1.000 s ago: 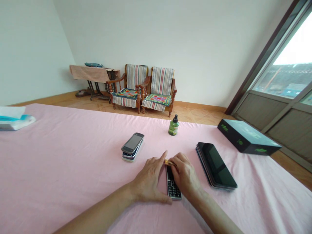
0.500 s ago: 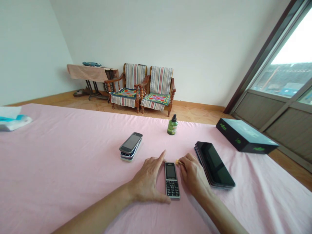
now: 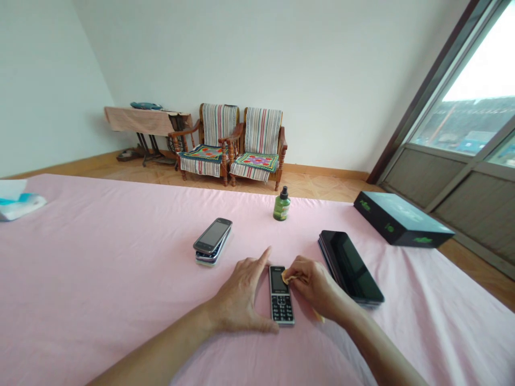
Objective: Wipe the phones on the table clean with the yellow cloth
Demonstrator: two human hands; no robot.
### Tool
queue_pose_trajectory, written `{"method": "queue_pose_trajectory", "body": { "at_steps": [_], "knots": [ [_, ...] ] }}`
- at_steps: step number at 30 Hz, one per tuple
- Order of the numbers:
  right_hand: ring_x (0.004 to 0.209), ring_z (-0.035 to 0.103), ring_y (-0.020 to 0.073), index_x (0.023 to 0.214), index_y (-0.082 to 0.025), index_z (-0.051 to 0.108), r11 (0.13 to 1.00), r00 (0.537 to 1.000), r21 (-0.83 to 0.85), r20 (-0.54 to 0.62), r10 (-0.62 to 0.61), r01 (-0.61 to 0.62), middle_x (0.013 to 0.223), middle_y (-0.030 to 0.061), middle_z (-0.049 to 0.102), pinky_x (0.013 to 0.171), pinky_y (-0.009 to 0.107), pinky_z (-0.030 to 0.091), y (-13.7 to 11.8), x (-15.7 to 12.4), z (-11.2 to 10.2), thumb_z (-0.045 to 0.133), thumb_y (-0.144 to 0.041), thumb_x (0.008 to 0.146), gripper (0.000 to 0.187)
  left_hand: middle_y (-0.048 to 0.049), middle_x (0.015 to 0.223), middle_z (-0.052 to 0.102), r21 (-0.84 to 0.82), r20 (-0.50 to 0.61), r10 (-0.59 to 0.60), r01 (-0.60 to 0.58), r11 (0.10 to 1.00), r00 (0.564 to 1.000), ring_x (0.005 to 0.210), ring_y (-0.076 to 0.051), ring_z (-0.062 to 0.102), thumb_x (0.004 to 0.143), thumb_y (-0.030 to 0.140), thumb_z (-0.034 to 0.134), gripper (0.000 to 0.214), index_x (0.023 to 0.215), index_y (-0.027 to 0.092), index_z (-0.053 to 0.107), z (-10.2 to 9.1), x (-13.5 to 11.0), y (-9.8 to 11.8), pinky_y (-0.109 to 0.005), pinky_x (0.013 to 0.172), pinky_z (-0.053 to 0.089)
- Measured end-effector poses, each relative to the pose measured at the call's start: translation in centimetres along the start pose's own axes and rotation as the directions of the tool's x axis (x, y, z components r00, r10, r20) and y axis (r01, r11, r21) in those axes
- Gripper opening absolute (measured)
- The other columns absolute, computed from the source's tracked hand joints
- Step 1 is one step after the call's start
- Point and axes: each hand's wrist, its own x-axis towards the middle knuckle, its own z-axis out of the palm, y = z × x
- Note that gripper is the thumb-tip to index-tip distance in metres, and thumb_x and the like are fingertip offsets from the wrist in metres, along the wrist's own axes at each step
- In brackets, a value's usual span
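Observation:
A black and silver keypad mobile phone (image 3: 282, 300) lies face up on the pink cloth. My left hand (image 3: 239, 297) braces it from the left, thumb at its lower corner and a finger by its upper corner, the index finger raised. In my right hand (image 3: 316, 287) a small yellowish cloth (image 3: 286, 276) is pinched, pressed against the upper right part of the phone's screen. Part of that cloth also hangs out below the palm. To the right, close to my right wrist, lies a stack topped by a black tablet (image 3: 352, 268).
Left of the phone is a small stack of phones, a grey touchscreen phone (image 3: 214, 236) on top. Beyond stand a green bottle (image 3: 281, 207) with a black cap and a black box (image 3: 402, 220). A white and blue packet (image 3: 22, 206) lies far left on the pink cloth (image 3: 120, 257).
My right hand has moved left with the yellowish cloth, from beside the phone onto its screen. My left hand stays by the phone. The view has shifted slightly.

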Motion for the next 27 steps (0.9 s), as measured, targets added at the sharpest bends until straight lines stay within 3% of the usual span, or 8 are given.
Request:
{"method": "queue_pose_trajectory", "body": {
  "at_steps": [4, 8, 10, 12, 14, 16, 20, 27],
  "knots": [
    [0.073, 0.062, 0.0144, 0.076, -0.016, 0.073, 0.996, 0.990, 0.045, 0.123, 0.076, -0.082, 0.078, 0.0034, 0.067, 0.065, 0.023, 0.044, -1.2, -1.1, -1.1, 0.052, 0.001, 0.071, 0.027, -0.0130, 0.130, 0.047, -0.003, -0.003, 0.011, -0.011, 1.000, 1.000, 0.117, -0.037, 0.043, 0.051, 0.058, 0.086, 0.141, 0.151, 0.027, -0.008, 0.0, 0.0, -0.1, -0.053, 0.103, 0.030],
    [0.071, 0.063, 0.0135, 0.074, -0.018, 0.073, 0.997, 0.966, 0.038, 0.253, 0.049, -0.061, 0.079, 0.0014, 0.067, 0.063, 0.023, 0.045, -2.2, -1.8, -2.2, 0.050, 0.003, 0.067, 0.032, -0.0134, 0.132, 0.047, -0.002, -0.014, 0.015, -0.015, 1.000, 1.000, 0.118, -0.037, 0.043, 0.052, 0.059, 0.086, 0.140, 0.152, 0.027, -0.008, 0.0, 0.0, -0.2, -0.053, 0.103, 0.031],
    [0.071, 0.062, 0.0134, 0.076, -0.018, 0.072, 0.999, 0.984, 0.047, 0.180, 0.015, -0.024, 0.079, 0.0011, 0.067, 0.064, 0.023, 0.045, -2.4, -1.5, -1.9, 0.051, 0.002, 0.069, 0.030, -0.0131, 0.132, 0.047, 0.003, -0.013, 0.011, -0.011, 1.000, 1.000, 0.118, -0.037, 0.043, 0.052, 0.057, 0.087, 0.141, 0.152, 0.027, -0.008, 0.0, 0.0, -0.1, -0.053, 0.103, 0.031],
    [0.073, 0.062, 0.0139, 0.079, -0.017, 0.071, 0.999, 1.000, 0.051, 0.004, -0.019, 0.019, 0.079, 0.0019, 0.066, 0.067, 0.025, 0.045, -2.2, -0.9, -0.9, 0.052, 0.000, 0.075, 0.026, -0.0126, 0.133, 0.047, 0.010, -0.008, 0.006, -0.006, 1.000, 1.000, 0.118, -0.036, 0.043, 0.050, 0.053, 0.089, 0.143, 0.152, 0.028, -0.008, 0.0, 0.0, -0.1, -0.052, 0.103, 0.031],
    [0.074, 0.060, 0.0146, 0.081, -0.017, 0.069, 0.997, 0.988, 0.027, -0.137, -0.065, 0.070, 0.080, 0.0029, 0.063, 0.068, 0.026, 0.044, -1.8, -0.1, 0.6, 0.052, -0.001, 0.080, 0.023, -0.0124, 0.133, 0.046, 0.017, -0.011, -0.003, 0.003, 1.000, 1.000, 0.119, -0.037, 0.043, 0.048, 0.047, 0.091, 0.144, 0.151, 0.029, -0.008, 0.1, 0.0, -0.1, -0.053, 0.103, 0.031],
    [0.077, 0.058, 0.0159, 0.083, -0.016, 0.068, 0.993, 0.976, -0.022, -0.186, -0.114, 0.112, 0.081, 0.0037, 0.061, 0.069, 0.027, 0.044, -1.2, 0.6, 2.1, 0.052, -0.002, 0.084, 0.021, -0.0127, 0.134, 0.046, 0.021, -0.020, -0.011, 0.011, 1.000, 1.000, 0.120, -0.037, 0.043, 0.047, 0.044, 0.092, 0.145, 0.151, 0.030, -0.008, 0.1, -0.1, 0.0, -0.054, 0.104, 0.031],
    [0.083, 0.054, 0.0190, 0.080, -0.016, 0.066, 0.984, 0.970, -0.085, -0.176, -0.167, 0.154, 0.082, 0.0053, 0.059, 0.075, 0.031, 0.043, -0.6, 1.0, 3.7, 0.052, -0.004, 0.087, 0.020, -0.0119, 0.136, 0.045, 0.016, -0.022, -0.013, 0.013, 1.000, 1.000, 0.121, -0.036, 0.042, 0.045, 0.041, 0.093, 0.146, 0.152, 0.030, -0.007, 0.1, -0.1, 0.1, -0.053, 0.104, 0.030],
    [0.082, 0.052, 0.0178, 0.077, -0.016, 0.066, 0.982, 0.988, -0.114, -0.022, -0.154, 0.151, 0.083, 0.0048, 0.057, 0.073, 0.028, 0.042, -1.8, 0.0, 2.8, 0.053, 0.005, 0.080, 0.024, -0.0118, 0.133, 0.047, 0.012, -0.013, 0.001, -0.001, 1.000, 1.000, 0.120, -0.036, 0.043, 0.047, 0.044, 0.092, 0.146, 0.151, 0.029, -0.009, 0.0, 0.1, 0.1, -0.053, 0.104, 0.031]
  ]
}}
